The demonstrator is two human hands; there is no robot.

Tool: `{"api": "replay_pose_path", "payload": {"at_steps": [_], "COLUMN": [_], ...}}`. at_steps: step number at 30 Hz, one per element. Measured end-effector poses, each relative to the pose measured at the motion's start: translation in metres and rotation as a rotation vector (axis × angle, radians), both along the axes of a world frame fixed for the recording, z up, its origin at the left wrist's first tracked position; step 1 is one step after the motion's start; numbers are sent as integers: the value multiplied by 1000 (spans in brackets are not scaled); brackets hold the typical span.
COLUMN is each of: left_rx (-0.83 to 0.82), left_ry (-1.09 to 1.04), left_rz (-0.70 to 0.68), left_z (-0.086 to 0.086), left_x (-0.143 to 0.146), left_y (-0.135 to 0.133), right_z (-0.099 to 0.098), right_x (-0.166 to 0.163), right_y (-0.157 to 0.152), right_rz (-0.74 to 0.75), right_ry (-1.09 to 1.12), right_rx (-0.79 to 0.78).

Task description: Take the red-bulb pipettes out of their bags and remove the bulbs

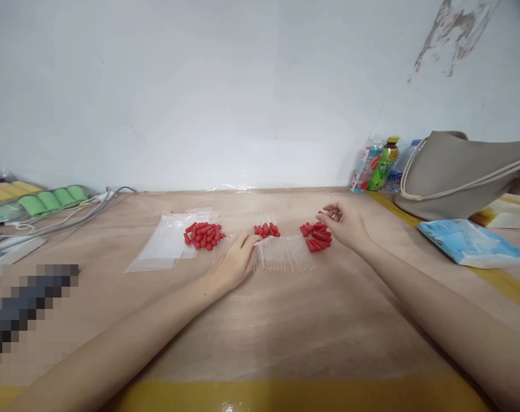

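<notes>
My left hand (236, 260) rests over a row of thin clear plastic sticks (286, 253), its fingers closed on what looks like one clear stick (264, 240). Small red peg-shaped pieces (267, 230) lie at the far ends of that row. My right hand (345, 224) is raised just beyond a second pile of red pieces (316, 237), with a red piece (321, 214) pinched between its fingertips. A larger heap of red pieces (204, 235) sits left of my left hand, partly on clear plastic bags (154, 246).
Green and yellow packs (54, 200) and grey cables (92, 206) lie at the left. Drink bottles (383, 165), a grey bag (461, 171) and a blue tissue pack (470, 243) stand at the right. A white wall (243, 97) rises behind the table (260, 337).
</notes>
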State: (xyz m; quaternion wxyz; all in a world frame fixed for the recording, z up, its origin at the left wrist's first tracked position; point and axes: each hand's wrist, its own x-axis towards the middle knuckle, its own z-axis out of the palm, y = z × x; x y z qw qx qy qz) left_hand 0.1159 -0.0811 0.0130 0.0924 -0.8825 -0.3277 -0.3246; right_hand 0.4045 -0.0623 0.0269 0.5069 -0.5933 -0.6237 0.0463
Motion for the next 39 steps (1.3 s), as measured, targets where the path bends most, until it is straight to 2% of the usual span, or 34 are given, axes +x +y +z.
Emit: {"api": "replay_pose_path", "payload": {"at_steps": [5, 8, 16, 22, 24, 27, 30, 36, 39], "left_rx": [64, 29, -168, -174, -142, -114, -113, -104, -99], "left_ry": [37, 44, -10, -10, -32, -54, -53, -59, -63], "left_rz": [-40, -72, -146, -161, -164, -158, -131, -100, -106], "left_z": [1, -1, 0, -5, -6, -7, -8, -9, -10], "left_x": [17, 22, 26, 25, 19, 6, -5, -7, -6], "left_y": [3, 1, -9, -14, -16, -21, -23, -21, -20], "right_z": [6, 4, 3, 2, 2, 5, 10, 17, 18], "right_x": [12, 17, 32, 34, 35, 34, 24, -38, -71], "right_y": [23, 24, 17, 18, 18, 17, 15, 13, 17], "right_rz": [-15, 13, 198, 266, 255, 120, -12, 54, 29], "right_ry": [50, 56, -167, -281, -261, -194, -188, -485, -544], "right_rx": [-247, -306, -332, -350, -322, -261, -241, -314, -353]}}
